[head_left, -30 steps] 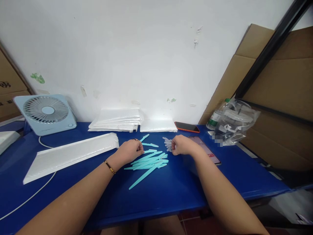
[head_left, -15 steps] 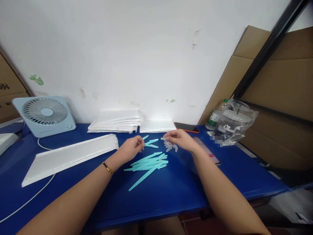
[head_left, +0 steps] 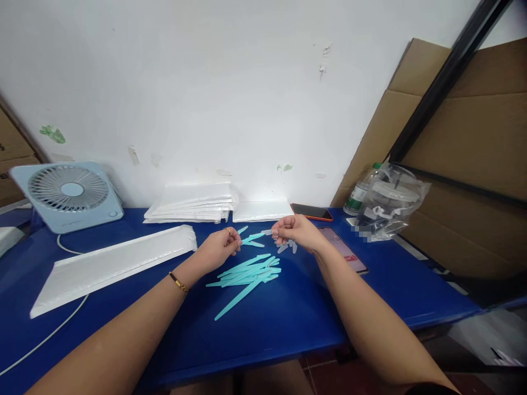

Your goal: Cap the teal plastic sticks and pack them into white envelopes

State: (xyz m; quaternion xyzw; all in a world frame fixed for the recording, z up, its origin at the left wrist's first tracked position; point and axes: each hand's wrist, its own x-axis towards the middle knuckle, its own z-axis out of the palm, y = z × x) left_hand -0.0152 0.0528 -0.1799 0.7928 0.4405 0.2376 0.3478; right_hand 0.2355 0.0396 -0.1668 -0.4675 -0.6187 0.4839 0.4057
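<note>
My left hand (head_left: 217, 250) pinches a turquoise eyebrow razor (head_left: 255, 236) by its handle, its head pointing right. Between the fingertips of my right hand (head_left: 297, 232) is a small clear blade cap (head_left: 267, 232), which meets the head of that razor. Whether the cap is fully around the blade I cannot tell. Other turquoise razors (head_left: 257, 244) show beside my left fingers. Under my right hand lies a small heap of clear caps (head_left: 283, 248), partly hidden by it. Nearer to me, several more razors (head_left: 242, 276) lie in a loose pile on the blue table (head_left: 263, 334).
A light blue fan (head_left: 71, 192) stands at the left, by a long white padded mailer (head_left: 111, 269). White mailers (head_left: 191, 200) are stacked along the wall. At the right are two phones (head_left: 313, 212), a bottle (head_left: 357, 195) and a bagged cup (head_left: 393, 203).
My right hand has brought the clear cap leftward from above the heap to the razor's head. My left hand still holds the razor. The view has shifted slightly.
</note>
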